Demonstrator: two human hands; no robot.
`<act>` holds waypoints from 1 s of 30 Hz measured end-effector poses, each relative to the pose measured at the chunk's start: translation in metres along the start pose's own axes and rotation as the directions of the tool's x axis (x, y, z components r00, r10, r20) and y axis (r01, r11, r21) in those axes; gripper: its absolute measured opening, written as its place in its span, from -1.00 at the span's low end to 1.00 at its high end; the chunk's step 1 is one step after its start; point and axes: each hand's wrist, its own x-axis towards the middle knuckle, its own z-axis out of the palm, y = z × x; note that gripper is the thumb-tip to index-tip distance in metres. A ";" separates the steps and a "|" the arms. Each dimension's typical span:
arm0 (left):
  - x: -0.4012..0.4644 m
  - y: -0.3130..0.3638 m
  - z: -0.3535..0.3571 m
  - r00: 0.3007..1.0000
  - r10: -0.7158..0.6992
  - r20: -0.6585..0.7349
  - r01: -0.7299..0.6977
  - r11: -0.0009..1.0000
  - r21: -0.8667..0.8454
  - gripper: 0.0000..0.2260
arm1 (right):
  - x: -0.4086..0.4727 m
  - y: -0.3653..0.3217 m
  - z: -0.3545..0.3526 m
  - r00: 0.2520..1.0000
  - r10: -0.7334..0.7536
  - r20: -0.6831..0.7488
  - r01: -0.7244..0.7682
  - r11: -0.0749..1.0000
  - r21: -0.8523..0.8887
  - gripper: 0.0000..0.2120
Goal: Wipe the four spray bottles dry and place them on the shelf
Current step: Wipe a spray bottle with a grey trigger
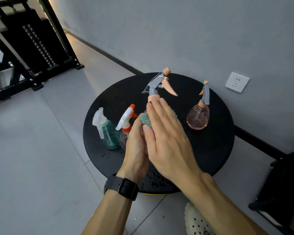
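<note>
A spray bottle with a grey-and-peach trigger head is raised over a round black table, its body hidden between two hands. The right hand presses a teal cloth against it with straight fingers; the left hand cups it from below. Three bottles stand on the table: teal, orange-capped and pink.

Spray bottle, grey head, peach trigger: raised above the bench, body wrapped in teal cloth. Pink round bottle: upright, far right. Teal bottle, white head: upright, left. Clear bottle, white-orange head: upright, just beside it.
</note>
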 end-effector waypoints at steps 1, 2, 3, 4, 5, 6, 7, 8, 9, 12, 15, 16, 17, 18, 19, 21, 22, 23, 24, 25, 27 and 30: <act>0.001 0.001 -0.001 1.000 -0.003 -0.009 0.003 1.000 -0.026 -0.65 | -0.002 -0.002 0.002 1.000 -0.004 -0.017 0.004 1.000 0.003 -0.49; 0.002 0.002 -0.001 1.000 0.000 -0.017 -0.001 0.999 -0.044 -0.66 | -0.004 -0.003 0.003 1.000 -0.007 -0.029 0.007 1.000 0.009 -0.50; 0.002 0.003 -0.002 1.000 0.007 -0.022 -0.008 0.998 -0.063 -0.67 | -0.005 -0.003 0.004 0.999 -0.012 -0.040 0.013 1.000 0.016 -0.50; 0.004 0.003 -0.002 0.999 0.015 -0.031 -0.018 0.996 -0.086 -0.67 | -0.006 -0.004 0.004 0.999 -0.019 -0.051 0.020 1.000 0.023 -0.51; 0.005 0.003 -0.003 0.999 0.020 -0.046 -0.025 0.994 -0.106 -0.66 | -0.007 -0.004 0.004 0.998 -0.026 -0.061 0.028 0.999 0.029 -0.51; 0.006 0.003 -0.003 0.998 0.022 -0.058 -0.029 0.992 -0.121 -0.65 | -0.007 -0.005 0.005 0.997 -0.034 -0.070 0.036 0.999 0.031 -0.51; 0.007 0.003 -0.003 0.998 0.026 -0.063 -0.034 0.991 -0.131 -0.65 | -0.007 -0.005 0.005 0.996 -0.039 -0.076 0.041 0.999 0.028 -0.51; 0.007 0.003 -0.003 0.998 0.027 -0.063 -0.036 0.990 -0.134 -0.64 | -0.007 -0.005 0.004 0.996 -0.040 -0.080 0.042 0.999 0.022 -0.52; 0.007 0.003 -0.004 0.998 0.027 -0.063 -0.035 0.991 -0.129 -0.63 | -0.006 -0.004 0.004 0.996 -0.037 -0.082 0.038 0.999 0.018 -0.52; 0.005 0.002 -0.002 0.997 0.034 -0.063 -0.039 0.995 -0.088 -0.64 | -0.001 0.000 0.000 0.998 -0.007 -0.056 0.011 0.998 0.066 -0.51; 0.002 0.002 0.000 0.998 0.052 -0.029 -0.054 0.997 -0.064 -0.64 | 0.008 0.004 -0.008 0.999 0.047 0.019 -0.050 0.979 0.197 -0.49; 0.001 0.002 0.001 0.998 0.054 -0.023 -0.056 0.996 -0.067 -0.64 | 0.010 0.006 -0.012 0.997 0.068 0.047 -0.078 0.966 0.248 -0.50; 0.000 0.002 0.000 0.998 0.057 -0.022 -0.058 0.996 -0.071 -0.64 | 0.013 0.008 -0.016 0.993 0.089 0.077 -0.108 0.949 0.295 -0.51; -0.001 0.003 0.000 0.998 0.054 -0.016 -0.055 0.996 -0.074 -0.65 | 0.015 0.009 -0.020 0.988 0.110 0.108 -0.140 0.932 0.335 -0.52; -0.002 0.003 -0.001 0.999 0.048 -0.011 -0.049 0.996 -0.071 -0.66 | 0.016 0.011 -0.022 0.983 0.126 0.135 -0.167 0.915 0.366 -0.52; -0.004 0.004 0.000 0.999 0.033 0.001 -0.033 0.998 -0.057 -0.64 | 0.016 0.011 -0.024 0.978 0.137 0.160 -0.190 0.902 0.388 -0.51; -0.004 0.005 0.001 1.000 0.029 0.010 -0.028 0.999 -0.045 -0.63 | 0.015 0.011 -0.023 0.978 0.136 0.159 -0.188 0.903 0.385 -0.51; -0.005 0.005 0.002 0.999 0.028 0.021 -0.027 0.999 -0.031 -0.63 | 0.013 0.010 -0.021 0.979 0.133 0.154 -0.183 0.907 0.380 -0.51; -0.005 0.005 0.003 0.999 0.031 0.026 -0.031 0.999 -0.023 -0.66 | 0.012 0.009 -0.019 0.980 0.131 0.147 -0.178 0.910 0.375 -0.51; -0.006 0.004 0.003 0.999 0.036 0.031 -0.036 0.999 -0.022 -0.70 | 0.010 0.009 -0.017 0.982 0.131 0.140 -0.174 0.912 0.371 -0.50; -0.006 0.004 0.004 0.999 0.037 0.030 -0.036 0.999 -0.037 -0.73 | 0.006 0.008 -0.014 0.983 0.134 0.130 -0.173 0.911 0.373 -0.49; -0.004 0.006 0.003 1.000 0.018 0.017 -0.016 0.992 -0.126 -0.69 | 0.000 0.004 -0.011 0.987 0.127 0.100 -0.155 0.914 0.375 -0.49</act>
